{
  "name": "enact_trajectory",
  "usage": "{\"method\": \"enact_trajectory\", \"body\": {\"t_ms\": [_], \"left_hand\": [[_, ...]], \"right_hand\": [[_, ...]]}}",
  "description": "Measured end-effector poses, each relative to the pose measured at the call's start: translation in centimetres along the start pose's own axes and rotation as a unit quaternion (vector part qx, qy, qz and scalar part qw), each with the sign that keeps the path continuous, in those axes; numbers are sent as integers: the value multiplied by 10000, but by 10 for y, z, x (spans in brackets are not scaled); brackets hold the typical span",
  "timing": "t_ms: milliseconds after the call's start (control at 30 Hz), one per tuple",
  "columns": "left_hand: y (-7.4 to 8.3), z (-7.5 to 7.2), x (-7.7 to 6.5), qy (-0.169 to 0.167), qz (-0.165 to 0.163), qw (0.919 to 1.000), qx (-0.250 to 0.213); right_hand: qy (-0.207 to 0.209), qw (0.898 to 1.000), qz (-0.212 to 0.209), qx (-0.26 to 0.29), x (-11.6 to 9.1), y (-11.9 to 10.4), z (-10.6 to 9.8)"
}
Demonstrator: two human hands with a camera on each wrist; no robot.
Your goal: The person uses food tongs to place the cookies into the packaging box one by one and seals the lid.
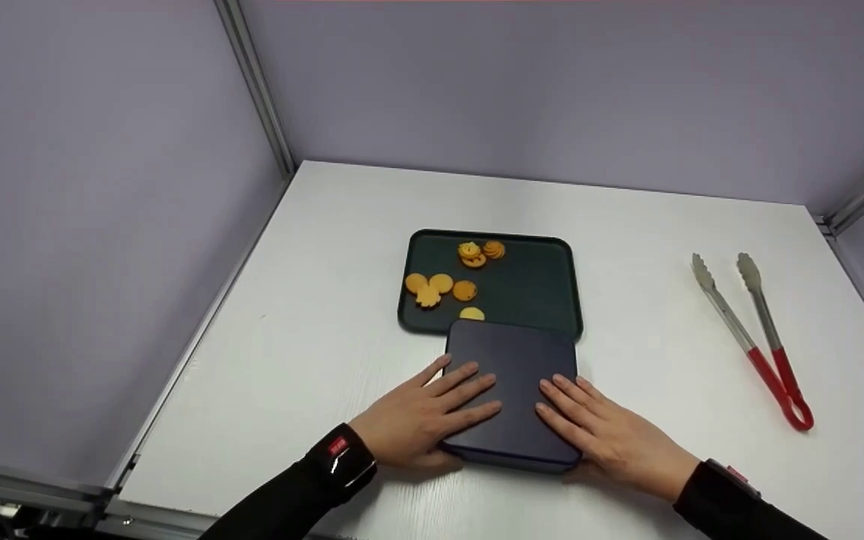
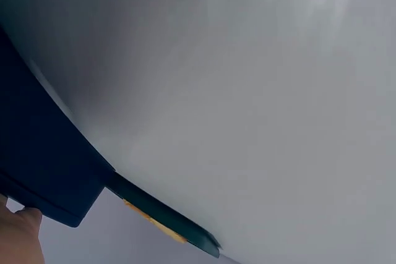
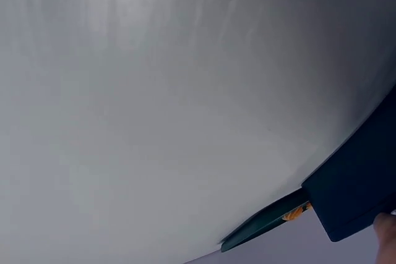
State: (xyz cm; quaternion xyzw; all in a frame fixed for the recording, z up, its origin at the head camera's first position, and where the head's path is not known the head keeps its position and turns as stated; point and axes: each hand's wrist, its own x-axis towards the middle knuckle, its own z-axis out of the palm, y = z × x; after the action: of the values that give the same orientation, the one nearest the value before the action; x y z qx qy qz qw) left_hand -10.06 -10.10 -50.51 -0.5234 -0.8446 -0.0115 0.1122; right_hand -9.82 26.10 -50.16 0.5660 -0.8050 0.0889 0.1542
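Note:
A dark navy rectangular box point(image 1: 518, 375) with a lid sits at the front of the table, its far edge overlapping the near rim of the green tray point(image 1: 541, 292) in the head view. My left hand point(image 1: 421, 420) rests on the lid's left part with fingers spread, its thumb low by the near left corner. On the right part lie the straight fingers of my right hand point(image 1: 608, 439); its thumb is mostly hidden. Both wrist views show the tall side of the box point(image 2: 49, 146) point(image 3: 359, 171) with fingertips at its top edge.
Several cookies lie on the tray, among them a swirled one point(image 1: 493, 250), a flower-shaped one point(image 1: 428, 295) and a round one point(image 1: 465, 290). Spread tongs point(image 1: 766, 352) with red handles lie to the right on the white table point(image 1: 312, 300). Grey panels point(image 1: 522, 90) enclose the table.

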Motion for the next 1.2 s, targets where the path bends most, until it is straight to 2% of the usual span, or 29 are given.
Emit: {"method": "enact_trajectory", "body": {"t_ms": [500,867,1033,1200], "left_hand": [[-3,2,4,155,-26,9999,-2],[-5,-5,7,-22,-57,10000,-4],[-14,-17,5,135,-385,9988,-271],[-34,-32,1,403,-990,9936,-352]], "right_hand": [[-76,9998,42,177,1,3,-5],[-287,9995,-93,83,4,9,-17],[-220,9997,117,-66,5,18,-26],[102,9976,610,-314,4,38,-32]]}}
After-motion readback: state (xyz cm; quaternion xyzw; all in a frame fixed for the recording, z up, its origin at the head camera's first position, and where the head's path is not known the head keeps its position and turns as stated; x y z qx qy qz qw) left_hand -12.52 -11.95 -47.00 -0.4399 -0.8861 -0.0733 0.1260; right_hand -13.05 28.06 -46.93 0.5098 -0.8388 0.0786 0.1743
